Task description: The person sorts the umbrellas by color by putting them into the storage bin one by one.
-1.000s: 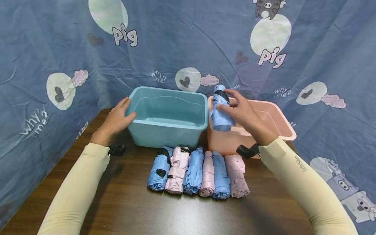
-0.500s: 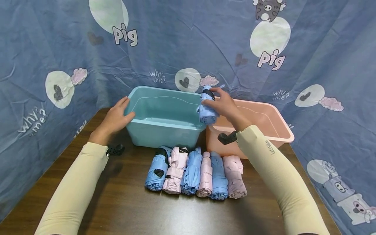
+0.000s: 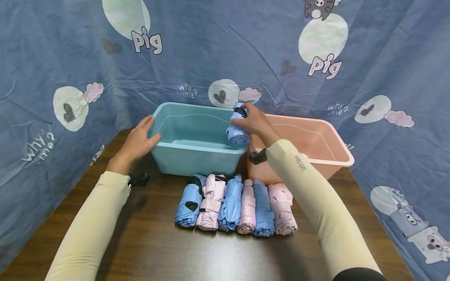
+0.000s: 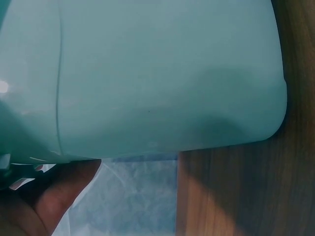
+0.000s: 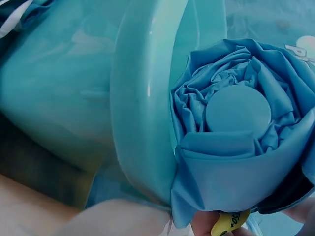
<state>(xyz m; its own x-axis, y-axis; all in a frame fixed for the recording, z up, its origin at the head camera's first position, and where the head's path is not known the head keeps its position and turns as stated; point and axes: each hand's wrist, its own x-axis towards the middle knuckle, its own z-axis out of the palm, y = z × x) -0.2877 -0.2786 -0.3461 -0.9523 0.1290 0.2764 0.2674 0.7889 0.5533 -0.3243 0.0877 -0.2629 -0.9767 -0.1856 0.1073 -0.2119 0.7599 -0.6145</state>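
Left hand [image 3: 138, 141], thumb spread from fingers, touches teal bin [image 3: 197, 163] at 9 o'clock. Right hand [image 3: 256, 121], forearm [image 3: 321, 203] angled toward 11 o'clock, grips rolled blue umbrella [image 3: 237, 135] at the bin's 3 o'clock end.

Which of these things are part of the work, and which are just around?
Part of the work:
right hand, holding a blue folded umbrella
left hand, at the rim of the teal bin
probably the pink bin and row of six folded umbrellas

Just around:
patterned cloth behind
brown table underneath
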